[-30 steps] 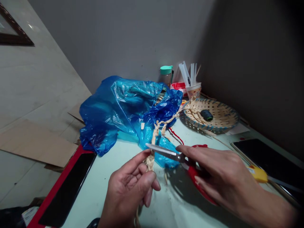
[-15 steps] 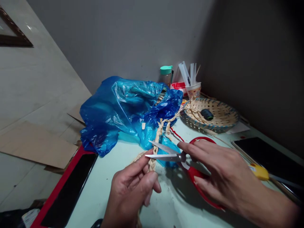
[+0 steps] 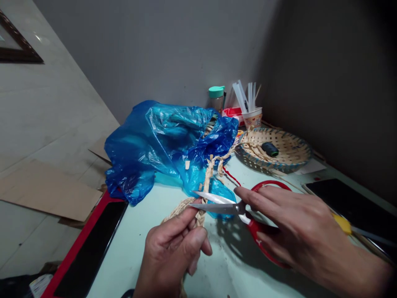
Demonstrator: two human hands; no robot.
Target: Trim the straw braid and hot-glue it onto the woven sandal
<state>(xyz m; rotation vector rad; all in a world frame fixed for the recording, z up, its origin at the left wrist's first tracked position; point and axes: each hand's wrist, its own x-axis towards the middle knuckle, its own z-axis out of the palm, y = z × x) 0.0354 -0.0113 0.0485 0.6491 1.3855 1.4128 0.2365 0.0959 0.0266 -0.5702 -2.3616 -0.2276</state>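
My left hand [image 3: 176,244] is closed, pinching a braided straw cord [image 3: 208,176] between thumb and fingers. The cord runs up from my fingers toward the blue plastic bag, and more of its braid lies behind the hand. Red-handled scissors [image 3: 218,205] sit in my right hand [image 3: 304,223], fingers and thumb in the handle loops. Their blades are slightly parted and lie across the cord just above my left fingertips. Whether they touch the cord I cannot tell. A red string [image 3: 231,176] lies beyond the blades.
The crumpled blue plastic bag [image 3: 161,140] covers the table's back left. At the right stand a woven basket [image 3: 291,151] with a dark thread spool [image 3: 269,149], and a paper cup [image 3: 252,119] of plastic strips. A yellow-handled tool [image 3: 342,223] and a dark phone-like slab [image 3: 350,207] lie by my right wrist.
The scissor blades have come closer together across the cord, leaving a narrower gap. My right hand has shifted slightly right; the left hand has barely moved.
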